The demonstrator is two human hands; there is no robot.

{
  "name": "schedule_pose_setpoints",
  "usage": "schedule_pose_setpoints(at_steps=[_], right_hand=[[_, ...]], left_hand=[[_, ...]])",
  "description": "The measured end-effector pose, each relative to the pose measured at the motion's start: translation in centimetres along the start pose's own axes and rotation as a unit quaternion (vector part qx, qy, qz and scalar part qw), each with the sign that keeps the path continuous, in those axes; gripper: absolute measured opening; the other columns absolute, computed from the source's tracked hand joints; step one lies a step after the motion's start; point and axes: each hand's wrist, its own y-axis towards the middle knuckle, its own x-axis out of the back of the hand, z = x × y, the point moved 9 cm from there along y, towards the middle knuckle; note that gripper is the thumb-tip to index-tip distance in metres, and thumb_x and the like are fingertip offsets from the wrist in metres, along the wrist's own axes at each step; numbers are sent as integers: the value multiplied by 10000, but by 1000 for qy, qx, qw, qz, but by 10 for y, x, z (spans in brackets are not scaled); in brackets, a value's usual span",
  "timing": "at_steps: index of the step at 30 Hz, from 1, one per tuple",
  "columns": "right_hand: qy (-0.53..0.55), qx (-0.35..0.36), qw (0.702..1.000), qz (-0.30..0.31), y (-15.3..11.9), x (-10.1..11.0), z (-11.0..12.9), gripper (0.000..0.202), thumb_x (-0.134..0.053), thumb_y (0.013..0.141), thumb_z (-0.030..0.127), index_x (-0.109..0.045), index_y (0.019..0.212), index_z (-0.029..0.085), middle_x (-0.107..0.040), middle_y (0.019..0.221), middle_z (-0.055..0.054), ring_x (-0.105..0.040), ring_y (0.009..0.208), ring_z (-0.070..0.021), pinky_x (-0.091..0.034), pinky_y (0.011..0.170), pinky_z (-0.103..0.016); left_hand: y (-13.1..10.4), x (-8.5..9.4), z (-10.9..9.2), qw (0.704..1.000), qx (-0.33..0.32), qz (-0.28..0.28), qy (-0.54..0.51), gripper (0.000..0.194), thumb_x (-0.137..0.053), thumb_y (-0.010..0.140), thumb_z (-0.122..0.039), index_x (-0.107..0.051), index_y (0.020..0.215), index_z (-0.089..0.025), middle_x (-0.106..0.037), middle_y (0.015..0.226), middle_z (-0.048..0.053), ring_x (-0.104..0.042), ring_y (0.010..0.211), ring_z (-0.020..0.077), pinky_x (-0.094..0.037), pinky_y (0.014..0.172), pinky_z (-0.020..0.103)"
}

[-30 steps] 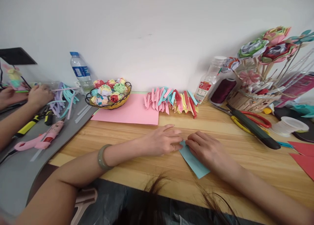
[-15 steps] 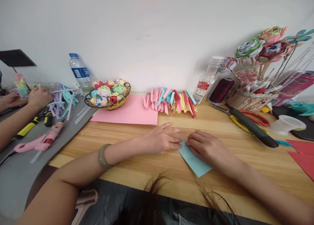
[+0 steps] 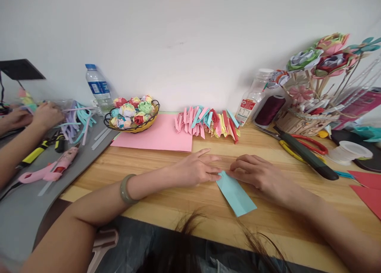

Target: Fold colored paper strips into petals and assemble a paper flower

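Observation:
A folded piece of light blue paper (image 3: 238, 196) lies slantwise on the wooden table, its narrow far end between my two hands. My left hand (image 3: 194, 169) rests palm down on its left with fingers spread, the lower fingertips touching the paper's far left edge. On the other side, my right hand (image 3: 258, 173) has its fingers bent together, thumb and forefinger closed at the paper's far right edge. The tips of those fingers are partly hidden. A crease runs along the paper.
Behind my hands are pink sheets (image 3: 154, 140), a basket of paper flowers (image 3: 145, 126) and a pile of folded paper strips (image 3: 206, 122). Pliers (image 3: 306, 153) and a white spool (image 3: 351, 150) lie right. At left, a co-worker's hands (image 3: 47, 115) work near a pink glue gun (image 3: 49, 171).
My right hand has shifted slightly up and right, off the middle of the blue paper, uncovering more of it. My left hand stays nearly still.

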Motion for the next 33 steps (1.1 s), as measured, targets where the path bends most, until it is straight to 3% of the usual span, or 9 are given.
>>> schedule_pose_setpoints(at_steps=[3,6,9,12,14,17,20,24,33], right_hand=[[46,-9,999,11,-6,7,-5,284,-375,855,119,-644,885,205,-621,930,-84,-514,899,-213,-407,774,-394],[140,-67,987,34,-13,11,-13,245,-401,825,115,-621,756,197,-581,915,-67,-535,846,-183,-422,730,-335],[245,-106,961,71,-16,8,-10,157,-491,774,141,-602,862,207,-533,964,-47,-534,886,-172,-431,764,-308],[295,-79,944,124,-14,-2,6,156,-526,763,137,-627,850,217,-539,941,-28,-541,881,-151,-430,770,-275],[288,-61,949,112,-10,-8,11,170,-484,809,145,-641,776,202,-560,870,-31,-554,809,-133,-433,713,-245],[202,-91,975,11,-4,-8,1,223,-423,847,147,-639,807,185,-584,828,-55,-560,746,-144,-430,658,-252],[111,-113,986,-53,-4,-7,-5,238,-408,851,142,-639,880,190,-594,847,-70,-559,757,-165,-430,654,-272],[98,-94,991,-17,-4,-11,-1,230,-439,849,163,-625,971,220,-593,901,-65,-562,797,-164,-434,684,-272],[181,-121,976,-9,-4,-12,-11,177,-442,857,201,-611,808,192,-600,819,-46,-557,765,-157,-426,671,-270]], left_hand=[[0,-1,1,1000,4,17,-10,324,-507,795,-155,-576,1097,-249,-538,1243,-32,-309,1272,215,-188,1052,486],[0,-1,2,999,10,35,-29,369,-497,781,-115,-564,1117,-254,-512,1270,-43,-285,1287,218,-180,1052,499],[-1,-1,4,997,17,58,-43,424,-473,768,-67,-552,1138,-260,-496,1285,-43,-252,1304,222,-177,1052,502],[-1,-2,7,996,27,68,-53,461,-449,767,-48,-530,1164,-269,-485,1297,-40,-225,1315,218,-171,1052,506],[0,0,8,996,41,56,-54,487,-422,773,-38,-490,1211,-241,-482,1302,-12,-245,1304,217,-203,1041,498],[3,13,9,996,74,-22,-44,460,-391,798,-51,-463,1241,-151,-488,1293,56,-318,1246,223,-291,1011,426],[5,25,-3,994,56,-88,-36,304,-408,837,-116,-599,1068,-167,-605,1120,44,-438,1097,203,-353,958,350],[6,22,-19,997,19,-72,2,192,-456,853,-178,-645,892,-174,-650,907,21,-491,964,179,-374,913,325],[6,26,-25,992,-2,-119,47,237,-450,872,-208,-654,759,-167,-649,806,16,-498,960,183,-385,888,314]])
